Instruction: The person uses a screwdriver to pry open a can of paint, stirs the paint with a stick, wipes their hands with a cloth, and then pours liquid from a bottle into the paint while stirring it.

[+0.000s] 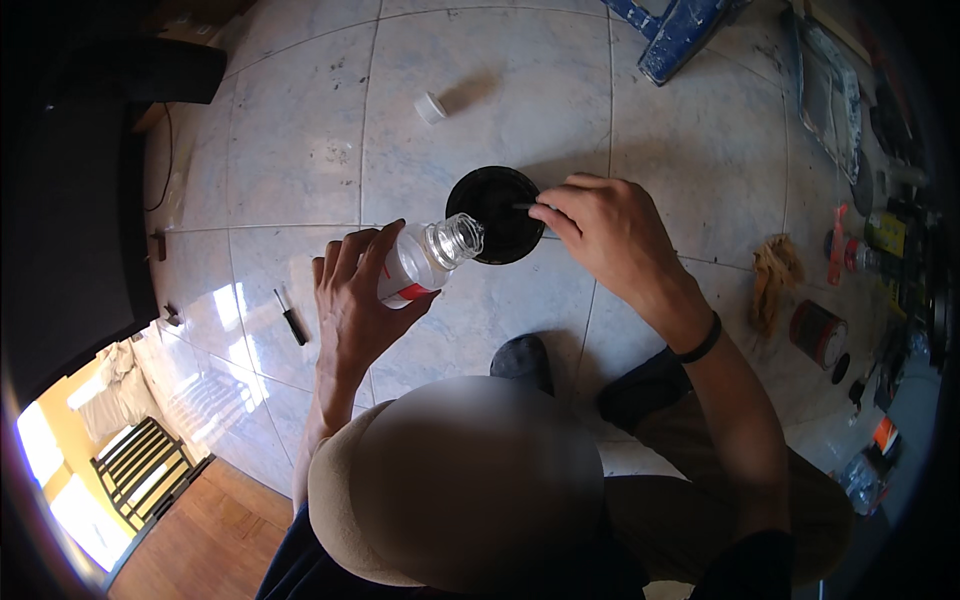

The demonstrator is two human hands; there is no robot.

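Observation:
My left hand [358, 290] is wrapped round a clear plastic bottle [412, 268] with a red and white label. The bottle is tilted, its uncapped mouth over the left rim of a round black container [515, 251] on the tiled floor. Whether liquid is leaving the bottle, I cannot tell. My right hand [615, 230], with a dark band on its wrist, pinches a thin grey stick [524, 206] at the container's right side. The stick's far end reaches into the dark inside, where its tip and the contents are too dark to make out.
A white cap [430, 108] lies beyond the container. A black-handled screwdriver [292, 322] is on the floor at left. To the right are a brown rag [774, 280], a dark red can [818, 334] and a paint tray [830, 95]. A blue metal stand [668, 45] is at the back.

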